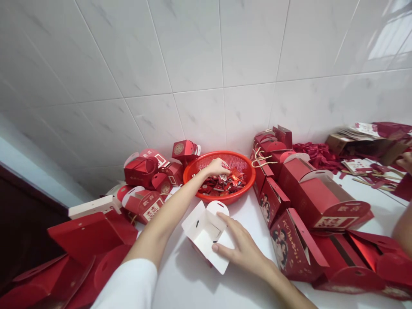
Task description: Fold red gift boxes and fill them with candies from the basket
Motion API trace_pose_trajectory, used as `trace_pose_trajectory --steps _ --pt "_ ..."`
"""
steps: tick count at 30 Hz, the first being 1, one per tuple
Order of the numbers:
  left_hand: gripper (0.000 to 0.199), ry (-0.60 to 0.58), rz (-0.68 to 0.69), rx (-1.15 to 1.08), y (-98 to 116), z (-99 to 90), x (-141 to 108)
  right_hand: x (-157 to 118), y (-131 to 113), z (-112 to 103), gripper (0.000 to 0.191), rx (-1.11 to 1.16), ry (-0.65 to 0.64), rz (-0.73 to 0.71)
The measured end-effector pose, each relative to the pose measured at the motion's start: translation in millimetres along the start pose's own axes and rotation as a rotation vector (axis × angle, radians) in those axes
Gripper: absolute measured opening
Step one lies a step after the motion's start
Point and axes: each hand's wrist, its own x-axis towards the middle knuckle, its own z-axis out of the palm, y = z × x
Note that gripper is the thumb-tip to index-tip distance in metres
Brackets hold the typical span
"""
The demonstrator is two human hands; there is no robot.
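The right hand [243, 246] is spread over the near right side of the box [207, 231], thumb and forefinger apart, their tips on its flaps [193, 218]. The box tilts on or just over the white table [174, 274], in front of the basket [233, 198]; I can't tell whether its base touches down. It is folded into shape but not closed: bare white card shows inside, with a thin dark slot, and one flap has a rounded top.

The left hand [217, 167] reaches into the basket, fingers curled down among the sweets [222, 184]; whether they pinch one I can't tell. Plenty remain, crinkled and glossy in red wrappers. The basket is round, orange-red, perforated, and sits by the table's far edge, near the tiled wall [199, 56].

Toward the table's left edge, small boxes [141, 171] crowd together, behind bigger ones [90, 244] with lids raised. On the right, a row of red card boxes [318, 184], gold-printed and partly round-topped, runs back to the far edge beside twisted cords [264, 159]. Most look made up; their contents stay hidden. Beyond lies silky ribbon [317, 161]. Another person's hand [407, 161] shows at far right.
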Motion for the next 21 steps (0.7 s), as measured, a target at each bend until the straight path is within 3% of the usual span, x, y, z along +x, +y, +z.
trace_pose_trajectory --steps 3,7,11,16,21 --pt "0.007 -0.090 -0.008 0.050 10.1 15.6 18.0 0.4 0.5 -0.1 0.080 0.005 -0.007 0.017" --pt "0.022 -0.168 -0.022 0.141 19.1 32.1 33.8 1.1 1.3 -1.3 0.081 -0.005 -0.026 0.016" --pt "0.015 -0.174 -0.030 0.215 21.9 37.8 36.3 1.1 0.6 -2.5 0.082 -0.009 -0.034 0.019" --pt "0.012 -0.127 0.026 0.200 27.9 32.5 26.8 0.5 0.3 0.3 0.084 -0.004 -0.012 0.006" --pt "0.007 -0.056 0.137 0.079 37.4 3.7 3.7 0.9 3.2 4.8 0.088 0.024 0.033 -0.020"
